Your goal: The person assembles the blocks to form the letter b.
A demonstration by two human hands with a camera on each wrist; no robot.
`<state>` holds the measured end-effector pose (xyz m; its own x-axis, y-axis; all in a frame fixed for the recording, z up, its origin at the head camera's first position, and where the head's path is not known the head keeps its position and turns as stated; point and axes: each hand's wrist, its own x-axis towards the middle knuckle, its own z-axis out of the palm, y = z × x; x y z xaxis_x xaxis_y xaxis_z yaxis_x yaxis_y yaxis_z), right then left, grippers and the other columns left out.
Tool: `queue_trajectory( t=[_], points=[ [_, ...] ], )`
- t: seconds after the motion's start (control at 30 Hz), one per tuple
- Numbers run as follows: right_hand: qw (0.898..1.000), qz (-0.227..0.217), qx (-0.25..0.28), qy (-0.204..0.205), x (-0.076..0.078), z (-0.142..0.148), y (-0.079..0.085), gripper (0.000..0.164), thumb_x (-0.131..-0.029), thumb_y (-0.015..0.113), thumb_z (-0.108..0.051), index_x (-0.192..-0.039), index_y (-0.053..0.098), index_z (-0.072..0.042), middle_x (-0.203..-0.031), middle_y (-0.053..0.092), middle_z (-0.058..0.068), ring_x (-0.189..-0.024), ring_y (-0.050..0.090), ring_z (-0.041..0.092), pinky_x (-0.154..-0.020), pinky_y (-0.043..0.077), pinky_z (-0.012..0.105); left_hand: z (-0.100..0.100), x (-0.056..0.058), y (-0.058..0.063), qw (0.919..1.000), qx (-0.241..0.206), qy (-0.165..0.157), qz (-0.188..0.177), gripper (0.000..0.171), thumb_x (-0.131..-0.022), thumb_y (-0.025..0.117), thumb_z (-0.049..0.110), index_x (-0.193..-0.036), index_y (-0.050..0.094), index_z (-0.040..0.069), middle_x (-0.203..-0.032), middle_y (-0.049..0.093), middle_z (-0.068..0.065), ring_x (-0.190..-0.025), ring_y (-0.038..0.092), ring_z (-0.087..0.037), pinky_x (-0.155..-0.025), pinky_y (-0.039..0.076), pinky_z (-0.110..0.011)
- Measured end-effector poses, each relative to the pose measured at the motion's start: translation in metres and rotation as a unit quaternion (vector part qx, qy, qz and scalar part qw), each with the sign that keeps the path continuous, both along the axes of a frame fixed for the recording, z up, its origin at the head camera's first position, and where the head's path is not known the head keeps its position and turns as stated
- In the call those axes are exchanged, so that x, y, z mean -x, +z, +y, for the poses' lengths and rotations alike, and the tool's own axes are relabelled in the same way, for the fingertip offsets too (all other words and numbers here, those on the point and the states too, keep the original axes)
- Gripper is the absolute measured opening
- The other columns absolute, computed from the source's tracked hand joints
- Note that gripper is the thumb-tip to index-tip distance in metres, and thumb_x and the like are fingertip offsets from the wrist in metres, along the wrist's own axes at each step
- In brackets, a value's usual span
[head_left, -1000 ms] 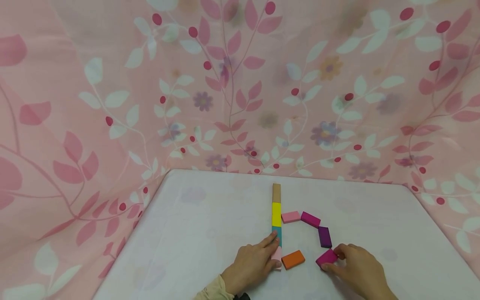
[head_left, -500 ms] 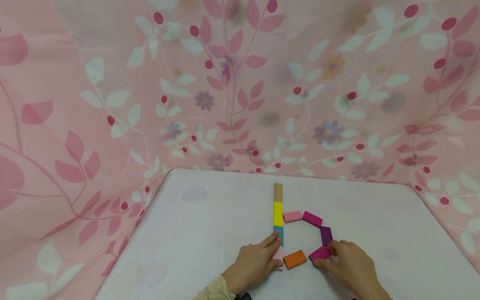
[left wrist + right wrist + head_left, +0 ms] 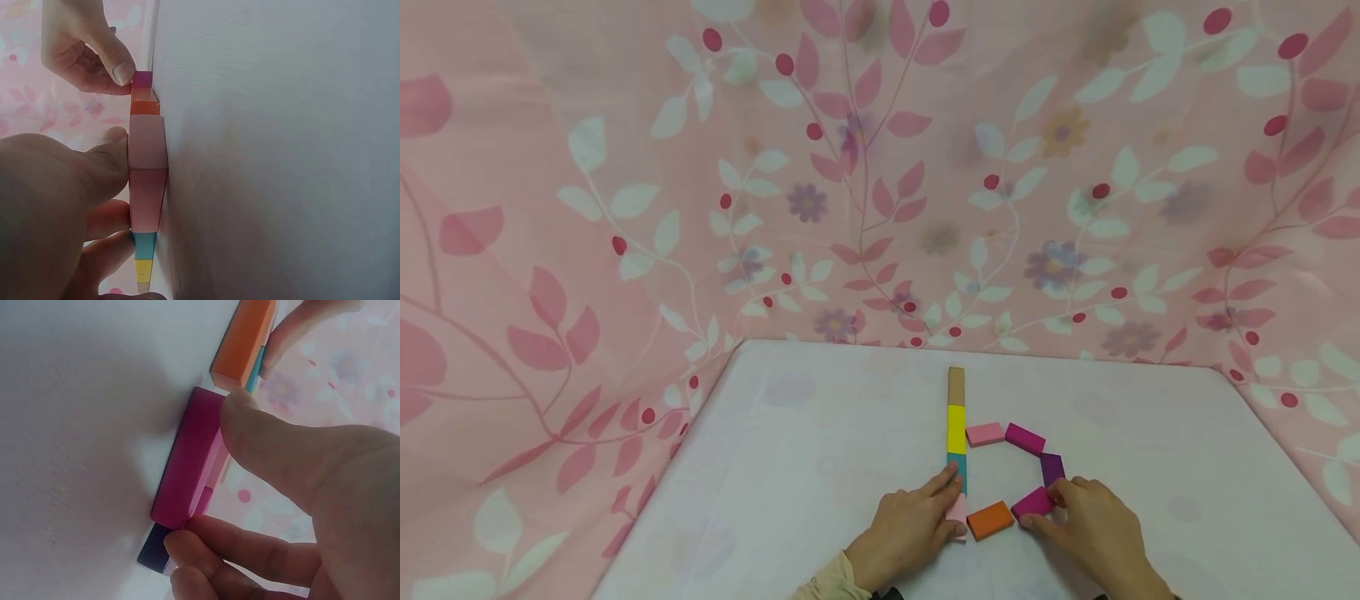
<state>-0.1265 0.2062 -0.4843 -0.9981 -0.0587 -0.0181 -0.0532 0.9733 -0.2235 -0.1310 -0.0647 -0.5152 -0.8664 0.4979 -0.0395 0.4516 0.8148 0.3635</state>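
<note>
My right hand (image 3: 1097, 521) pinches a magenta block (image 3: 1032, 505) between thumb and fingertips, low on the white table. The block's left end lies right by an orange block (image 3: 990, 520), its far end close to a dark purple block (image 3: 1052, 467). In the right wrist view, thumb and fingers are at opposite ends of the magenta block (image 3: 187, 459). My left hand (image 3: 906, 533) rests its fingers on the teal block (image 3: 951, 457) and its thumb on the light pink block (image 3: 957, 510), partly covering both. Yellow (image 3: 957, 429) and tan (image 3: 956, 386) blocks continue that straight row.
A pink block (image 3: 985, 434) touches or nearly touches the row's right side, and a second magenta block (image 3: 1026, 438) follows it in a curve toward the purple one. The white table (image 3: 820, 417) ends at a pink floral cloth (image 3: 880, 167) behind and at both sides.
My right hand has slid the magenta block leftward and slightly away from me, closer to the orange and purple blocks. The left hand stays on the row.
</note>
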Motion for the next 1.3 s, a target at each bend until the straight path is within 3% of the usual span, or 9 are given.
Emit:
queue_trajectory(
  t=[0.2, 0.33, 0.43, 0.53, 0.7, 0.87, 0.97, 1.3],
  points=[
    [1.0, 0.001, 0.001, 0.006, 0.0, -0.001, 0.002, 0.067, -0.069, 0.09, -0.066, -0.101, 0.078, -0.008, -0.083, 0.067, 0.001, -0.079, 0.059, 0.018, -0.073, 0.061, 0.044, -0.001, 0.0, 0.0, 1.0, 0.003, 0.002, 0.0, 0.062, -0.101, 0.064, 0.055, -0.157, 0.055, 0.029, -0.169, 0.041, 0.012, -0.077, 0.071, -0.012, -0.059, 0.042, -0.023],
    [0.999, 0.027, 0.016, 0.026, -0.001, -0.001, 0.005, 0.061, -0.07, 0.091, -0.063, -0.101, 0.08, -0.012, -0.088, 0.069, -0.001, -0.086, 0.058, 0.018, -0.075, 0.061, 0.044, -0.001, 0.0, 0.001, 1.0, 0.004, 0.0, -0.001, 0.062, -0.102, 0.064, 0.054, -0.157, 0.054, 0.028, -0.169, 0.042, 0.012, -0.076, 0.07, -0.012, -0.059, 0.042, -0.023],
    [0.994, 0.069, 0.042, 0.08, 0.0, -0.001, 0.006, 0.053, -0.069, 0.096, -0.055, -0.103, 0.08, -0.017, -0.096, 0.069, -0.003, -0.093, 0.056, 0.016, -0.078, 0.059, 0.04, -0.002, 0.0, 0.001, 1.0, 0.003, 0.0, 0.006, 0.062, -0.102, 0.064, 0.054, -0.157, 0.055, 0.027, -0.168, 0.042, 0.011, -0.072, 0.068, -0.012, -0.058, 0.043, -0.024],
    [0.981, 0.093, 0.064, 0.155, 0.003, -0.002, 0.005, 0.053, -0.067, 0.099, -0.047, -0.109, 0.08, -0.021, -0.112, 0.07, 0.0, -0.106, 0.057, 0.019, -0.087, 0.059, 0.046, -0.003, 0.0, 0.001, 0.9999, 0.007, 0.001, 0.01, 0.062, -0.102, 0.064, 0.055, -0.157, 0.055, 0.028, -0.168, 0.042, 0.012, -0.072, 0.068, -0.013, -0.059, 0.045, -0.025],
    [0.966, 0.066, 0.085, 0.237, 0.01, -0.007, 0.0, 0.049, -0.069, 0.099, -0.041, -0.111, 0.079, -0.025, -0.133, 0.067, 0.008, -0.122, 0.058, 0.031, -0.097, 0.055, 0.063, -0.001, 0.0, -0.001, 0.9998, 0.015, 0.002, 0.013, 0.063, -0.101, 0.063, 0.056, -0.157, 0.054, 0.029, -0.168, 0.042, 0.013, -0.085, 0.075, -0.014, -0.061, 0.046, -0.025],
    [0.962, 0.025, 0.096, 0.253, 0.014, -0.01, -0.004, 0.034, -0.075, 0.097, -0.036, -0.103, 0.079, -0.029, -0.134, 0.068, 0.009, -0.123, 0.058, 0.033, -0.097, 0.054, 0.065, 0.001, -0.001, -0.002, 0.9994, 0.017, 0.003, 0.031, 0.063, -0.101, 0.063, 0.058, -0.157, 0.055, 0.029, -0.168, 0.043, 0.014, -0.083, 0.074, -0.015, -0.059, 0.043, -0.024],
    [0.962, 0.022, 0.091, 0.256, 0.016, -0.01, -0.004, 0.029, -0.077, 0.096, -0.034, -0.099, 0.078, -0.03, -0.132, 0.069, 0.008, -0.121, 0.059, 0.031, -0.097, 0.055, 0.064, 0.001, -0.002, -0.001, 0.9993, 0.016, 0.004, 0.032, 0.063, -0.101, 0.064, 0.057, -0.156, 0.055, 0.028, -0.167, 0.043, 0.013, -0.078, 0.073, -0.015, -0.058, 0.042, -0.024],
    [0.964, 0.016, 0.088, 0.252, 0.019, -0.01, -0.006, 0.027, -0.076, 0.097, -0.035, -0.093, 0.076, -0.03, -0.128, 0.071, 0.005, -0.118, 0.06, 0.029, -0.097, 0.055, 0.061, 0.001, 0.0, 0.001, 0.9997, 0.018, 0.002, 0.014, 0.063, -0.101, 0.063, 0.057, -0.157, 0.055, 0.029, -0.168, 0.042, 0.013, -0.069, 0.066, -0.01, -0.061, 0.045, -0.024]
  ],
)
